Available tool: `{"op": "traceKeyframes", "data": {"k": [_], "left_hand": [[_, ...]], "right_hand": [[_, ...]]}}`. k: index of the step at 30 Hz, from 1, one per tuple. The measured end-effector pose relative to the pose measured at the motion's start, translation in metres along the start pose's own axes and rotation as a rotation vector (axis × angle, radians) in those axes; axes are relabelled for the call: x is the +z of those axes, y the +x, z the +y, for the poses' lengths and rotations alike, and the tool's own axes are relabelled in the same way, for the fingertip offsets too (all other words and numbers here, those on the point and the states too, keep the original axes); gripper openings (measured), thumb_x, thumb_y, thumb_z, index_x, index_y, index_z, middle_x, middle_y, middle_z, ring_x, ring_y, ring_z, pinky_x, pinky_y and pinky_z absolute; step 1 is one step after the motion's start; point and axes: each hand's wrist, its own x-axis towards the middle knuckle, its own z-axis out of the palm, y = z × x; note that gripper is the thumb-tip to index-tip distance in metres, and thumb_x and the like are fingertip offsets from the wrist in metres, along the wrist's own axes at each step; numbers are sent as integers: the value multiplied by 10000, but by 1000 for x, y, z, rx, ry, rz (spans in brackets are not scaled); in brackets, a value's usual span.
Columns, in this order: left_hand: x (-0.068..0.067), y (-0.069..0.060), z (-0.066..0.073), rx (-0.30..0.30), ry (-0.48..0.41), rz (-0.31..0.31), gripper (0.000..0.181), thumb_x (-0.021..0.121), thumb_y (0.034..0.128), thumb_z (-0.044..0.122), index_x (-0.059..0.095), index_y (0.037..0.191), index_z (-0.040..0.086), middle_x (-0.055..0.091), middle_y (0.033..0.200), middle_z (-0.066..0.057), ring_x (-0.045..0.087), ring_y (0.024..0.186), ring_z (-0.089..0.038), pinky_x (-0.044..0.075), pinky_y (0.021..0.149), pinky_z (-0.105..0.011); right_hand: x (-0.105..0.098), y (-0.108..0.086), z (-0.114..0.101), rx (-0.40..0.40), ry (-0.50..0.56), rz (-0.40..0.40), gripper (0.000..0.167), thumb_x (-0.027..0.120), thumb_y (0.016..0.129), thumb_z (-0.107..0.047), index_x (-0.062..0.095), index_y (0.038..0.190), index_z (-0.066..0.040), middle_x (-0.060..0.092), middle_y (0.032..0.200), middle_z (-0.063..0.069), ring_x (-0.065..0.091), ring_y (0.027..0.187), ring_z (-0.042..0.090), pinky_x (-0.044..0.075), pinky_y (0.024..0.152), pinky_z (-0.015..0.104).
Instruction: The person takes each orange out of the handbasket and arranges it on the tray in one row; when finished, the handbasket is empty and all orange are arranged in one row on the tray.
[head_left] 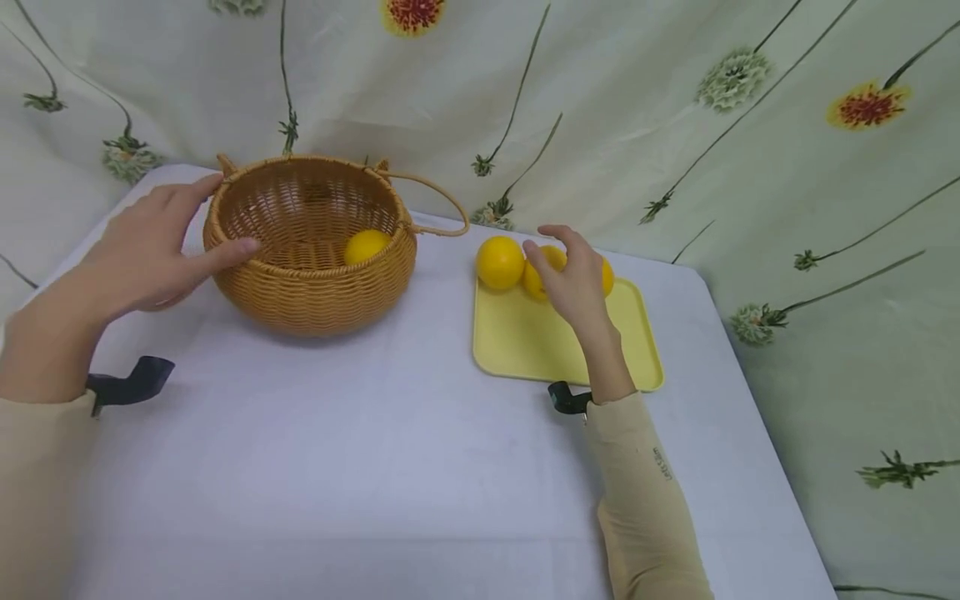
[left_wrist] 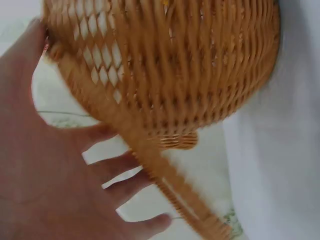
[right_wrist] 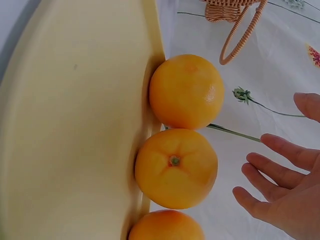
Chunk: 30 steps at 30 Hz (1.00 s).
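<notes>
My left hand (head_left: pixel 153 250) rests at the left rim of a round wicker basket (head_left: pixel 315 304), thumb over the front rim; the left wrist view shows its fingers spread beside the basket's handle (left_wrist: pixel 145 145). One orange fruit (head_left: pixel 366 247) lies inside the basket. On the right, my right hand (head_left: pixel 576 279) hovers above a yellow tray (head_left: pixel 525 333) with fingers apart, holding nothing. Three orange fruits line the tray's far edge: a left one (head_left: pixel 500 262), a middle one (right_wrist: pixel 176 168) and a right one (right_wrist: pixel 166 226), partly hidden by the hand in the head view.
A white cloth covers the table (head_left: pixel 337 467). Behind it hangs a pale curtain (head_left: pixel 600 108) with a flower print. The basket's second handle loop (head_left: pixel 450 200) sticks out to the right, towards the tray. Dark wrist mounts (head_left: pixel 135 382) show at both wrists.
</notes>
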Motion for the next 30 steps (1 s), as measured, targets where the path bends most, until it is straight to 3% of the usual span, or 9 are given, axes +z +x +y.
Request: {"op": "traceKeyframes", "data": {"k": [4, 7, 12, 15, 19, 23, 26, 30], "left_hand": [[-5, -18, 3, 8, 60, -51, 1148, 742, 899, 605, 92, 1704, 107, 249, 1620, -413, 303, 1430, -607, 371, 970, -859], [-4, -34, 19, -32, 134, -32, 1217, 757, 849, 679, 139, 1687, 50, 365, 1508, -447, 434, 1263, -608, 472, 827, -822], [7, -58, 52, -123, 195, 38, 1306, 671, 822, 814, 175, 1634, -80, 452, 1315, -491, 553, 1015, -615, 518, 671, -720], [14, -69, 71, -137, 218, 59, 1335, 601, 835, 857, 144, 1619, -122, 461, 1296, -497, 566, 992, -632, 518, 607, -696], [21, -82, 91, -111, 226, 45, 1323, 561, 864, 853, 89, 1631, -116, 454, 1360, -492, 576, 1019, -643, 523, 593, -699], [27, -91, 103, -66, 200, 14, 1255, 595, 913, 774, 80, 1635, -113, 488, 1341, -479, 626, 937, -604, 529, 655, -703], [28, -95, 109, -34, 189, 15, 1156, 618, 949, 700, 187, 1603, -150, 522, 1301, -480, 640, 892, -599, 528, 712, -716], [29, -96, 117, 23, 174, 56, 994, 644, 974, 624, 365, 1525, -155, 571, 1287, -468, 641, 963, -621, 519, 780, -738]], "right_hand": [[-1, 0, 1, -9, 4, 13, 489, 623, 1051, -418, 634, 1421, -100, 611, 1504, 93, 477, 1475, 300, 343, 1253, 514], [-1, 1, 2, -13, 0, 16, 488, 618, 1053, -424, 637, 1420, -104, 614, 1500, 89, 485, 1466, 300, 348, 1249, 511], [-1, 1, 2, -20, 3, 19, 491, 617, 1052, -427, 640, 1416, -97, 618, 1494, 93, 489, 1461, 306, 349, 1247, 514], [-1, 1, 3, -14, 4, 16, 499, 617, 1050, -434, 638, 1418, -98, 614, 1499, 93, 482, 1467, 308, 346, 1248, 519], [-3, 0, 4, -6, -1, 17, 501, 621, 1047, -437, 635, 1420, -104, 607, 1508, 95, 469, 1481, 309, 344, 1249, 523], [-4, 1, 4, -7, -4, 20, 496, 632, 1044, -431, 638, 1419, -107, 607, 1510, 95, 469, 1484, 310, 347, 1248, 522], [-4, 2, 4, -10, -3, 18, 496, 640, 1040, -424, 638, 1419, -104, 610, 1508, 97, 475, 1481, 310, 350, 1248, 518], [-4, 1, 6, -18, -5, 29, 485, 643, 1039, -413, 643, 1412, -103, 623, 1493, 98, 483, 1478, 306, 356, 1245, 511]]}}
